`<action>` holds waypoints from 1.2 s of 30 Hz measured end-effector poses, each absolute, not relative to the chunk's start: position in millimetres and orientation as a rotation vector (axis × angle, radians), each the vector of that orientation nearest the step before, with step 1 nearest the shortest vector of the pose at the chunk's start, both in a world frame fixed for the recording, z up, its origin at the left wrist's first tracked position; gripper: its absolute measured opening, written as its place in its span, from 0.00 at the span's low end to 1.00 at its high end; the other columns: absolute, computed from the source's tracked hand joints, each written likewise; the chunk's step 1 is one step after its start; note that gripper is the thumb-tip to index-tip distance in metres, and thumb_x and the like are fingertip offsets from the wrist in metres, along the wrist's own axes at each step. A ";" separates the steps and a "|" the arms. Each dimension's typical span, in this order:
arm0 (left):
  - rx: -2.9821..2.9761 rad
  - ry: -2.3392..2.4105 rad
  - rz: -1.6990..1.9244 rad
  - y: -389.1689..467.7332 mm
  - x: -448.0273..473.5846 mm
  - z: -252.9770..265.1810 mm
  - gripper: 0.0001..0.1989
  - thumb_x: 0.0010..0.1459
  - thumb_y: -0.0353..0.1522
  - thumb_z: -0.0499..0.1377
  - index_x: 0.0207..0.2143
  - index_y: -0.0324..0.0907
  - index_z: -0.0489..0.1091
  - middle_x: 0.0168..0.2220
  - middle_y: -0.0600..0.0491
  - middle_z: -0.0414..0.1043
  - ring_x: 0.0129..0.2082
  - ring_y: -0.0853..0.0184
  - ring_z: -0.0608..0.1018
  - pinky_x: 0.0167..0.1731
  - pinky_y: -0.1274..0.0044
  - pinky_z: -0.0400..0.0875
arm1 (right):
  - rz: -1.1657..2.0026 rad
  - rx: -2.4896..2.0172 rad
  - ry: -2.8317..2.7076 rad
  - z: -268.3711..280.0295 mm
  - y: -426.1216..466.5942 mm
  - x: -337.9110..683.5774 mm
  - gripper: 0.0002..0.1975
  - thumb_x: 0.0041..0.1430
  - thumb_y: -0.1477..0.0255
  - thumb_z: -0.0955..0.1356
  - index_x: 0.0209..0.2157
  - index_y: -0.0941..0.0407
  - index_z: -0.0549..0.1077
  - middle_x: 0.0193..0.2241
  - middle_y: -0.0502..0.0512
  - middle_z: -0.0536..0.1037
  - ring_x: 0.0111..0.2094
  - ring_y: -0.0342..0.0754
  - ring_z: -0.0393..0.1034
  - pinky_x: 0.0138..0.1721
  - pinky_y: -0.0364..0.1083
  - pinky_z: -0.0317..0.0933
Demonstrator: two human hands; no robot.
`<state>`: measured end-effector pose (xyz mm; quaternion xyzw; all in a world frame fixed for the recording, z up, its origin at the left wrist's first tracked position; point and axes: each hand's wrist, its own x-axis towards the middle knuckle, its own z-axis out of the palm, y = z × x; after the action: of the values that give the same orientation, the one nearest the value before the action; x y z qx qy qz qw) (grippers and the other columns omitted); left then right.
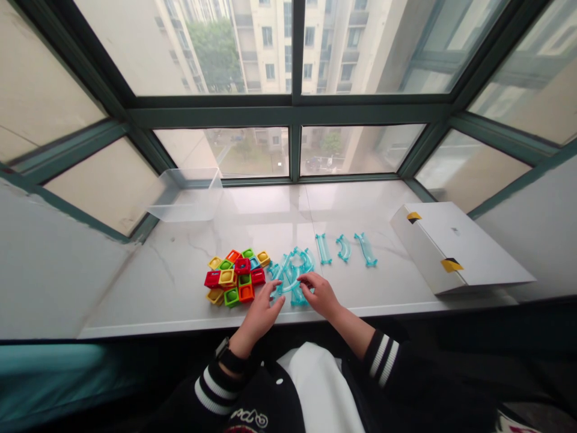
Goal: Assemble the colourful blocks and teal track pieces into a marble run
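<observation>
3 clear-blue track pcs (345, 246) are laid in a row; a track heap (288, 278) is left by the blocks (242, 279). L hand (262, 310) is held there w/ fingers spread; whether anything's pinched by R hand (321, 294) can't be told.

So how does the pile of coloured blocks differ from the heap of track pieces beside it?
The block pile is multicoloured; the track heap is all translucent blue. The block pile's pieces are chunky and boxy; the track heap's are slender, some curved. Both sit on the white windowsill.
</observation>
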<state>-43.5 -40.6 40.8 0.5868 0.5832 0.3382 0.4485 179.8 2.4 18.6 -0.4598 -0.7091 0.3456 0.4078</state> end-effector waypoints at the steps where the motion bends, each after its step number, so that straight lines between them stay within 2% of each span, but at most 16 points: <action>1: 1.431 1.436 0.835 -40.7 -43.4 39.1 0.25 0.62 0.42 0.62 0.59 0.45 0.69 0.63 0.40 0.70 0.61 0.50 0.75 0.58 0.59 0.73 | 0.880 -1.159 -1.782 17.3 2.5 179.9 0.09 0.65 0.75 0.67 0.43 0.52 0.78 0.38 0.54 0.80 0.37 0.48 0.76 0.40 0.47 0.73; 7: 1.379 1.402 0.872 -40.0 -43.6 30.7 0.30 0.61 0.43 0.64 0.62 0.44 0.67 0.64 0.39 0.69 0.63 0.51 0.75 0.62 0.58 0.70 | 0.929 -1.155 -1.759 13.0 0.3 180.4 0.06 0.64 0.73 0.67 0.39 0.53 0.77 0.36 0.53 0.79 0.35 0.47 0.77 0.41 0.48 0.75; 15: 1.497 1.437 0.808 -37.8 -46.6 21.4 0.26 0.62 0.43 0.63 0.60 0.45 0.73 0.67 0.42 0.68 0.69 0.50 0.68 0.66 0.58 0.65 | 0.940 -1.157 -1.717 16.2 -2.5 181.2 0.06 0.61 0.74 0.67 0.35 0.52 0.77 0.33 0.52 0.78 0.33 0.47 0.76 0.38 0.46 0.73; 20: 1.486 1.437 0.801 -40.5 -44.1 18.8 0.26 0.61 0.43 0.63 0.60 0.45 0.74 0.68 0.41 0.66 0.70 0.48 0.66 0.63 0.57 0.69 | 0.963 -1.194 -1.670 15.9 -3.2 181.1 0.06 0.59 0.75 0.67 0.34 0.53 0.77 0.31 0.51 0.79 0.32 0.47 0.75 0.37 0.46 0.72; 22: 1.465 1.434 0.814 -41.9 -42.5 25.9 0.26 0.61 0.44 0.63 0.59 0.45 0.74 0.67 0.40 0.66 0.66 0.48 0.71 0.59 0.59 0.74 | 0.952 -1.198 -1.665 17.7 -3.0 181.3 0.06 0.60 0.73 0.67 0.34 0.53 0.77 0.31 0.51 0.79 0.32 0.47 0.75 0.36 0.46 0.72; 25: 1.458 1.439 0.830 -42.7 -41.0 41.1 0.23 0.62 0.44 0.63 0.57 0.46 0.76 0.65 0.40 0.66 0.52 0.53 0.79 0.48 0.63 0.79 | 0.928 -1.172 -1.679 22.5 -2.4 181.6 0.05 0.62 0.73 0.67 0.35 0.53 0.77 0.33 0.52 0.78 0.33 0.47 0.75 0.37 0.46 0.72; 27: 1.483 1.435 0.850 -42.3 -40.7 48.9 0.21 0.63 0.43 0.62 0.55 0.46 0.77 0.59 0.42 0.71 0.46 0.57 0.80 0.43 0.67 0.79 | 0.904 -1.145 -1.701 26.4 -2.0 181.8 0.05 0.63 0.73 0.67 0.36 0.53 0.77 0.33 0.52 0.78 0.33 0.47 0.75 0.38 0.46 0.72; 30: 1.468 1.406 0.885 -41.5 -41.0 51.6 0.19 0.65 0.44 0.61 0.53 0.46 0.78 0.45 0.47 0.78 0.41 0.59 0.80 0.42 0.69 0.77 | 0.881 -1.106 -1.721 32.5 -2.4 182.1 0.06 0.64 0.73 0.67 0.37 0.53 0.78 0.34 0.53 0.78 0.34 0.47 0.75 0.38 0.46 0.72; 33: 1.373 1.368 0.931 -40.9 -41.0 46.5 0.19 0.64 0.46 0.61 0.49 0.44 0.77 0.38 0.50 0.79 0.36 0.61 0.80 0.39 0.70 0.76 | 0.924 -1.023 -1.695 39.6 -5.0 182.5 0.10 0.66 0.72 0.68 0.46 0.51 0.79 0.40 0.54 0.79 0.38 0.48 0.77 0.42 0.47 0.75; 36: 1.285 1.341 1.026 -40.0 -39.8 43.3 0.19 0.63 0.47 0.63 0.47 0.43 0.75 0.39 0.50 0.79 0.37 0.61 0.80 0.40 0.69 0.77 | 0.997 -0.925 -1.679 48.5 -10.2 182.7 0.17 0.68 0.71 0.68 0.57 0.49 0.76 0.46 0.56 0.79 0.41 0.48 0.79 0.45 0.49 0.76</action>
<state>-39.8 -40.0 43.3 0.5286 0.5516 0.4220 0.4881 182.7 -10.2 48.5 -0.3776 -0.6855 0.4069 0.4711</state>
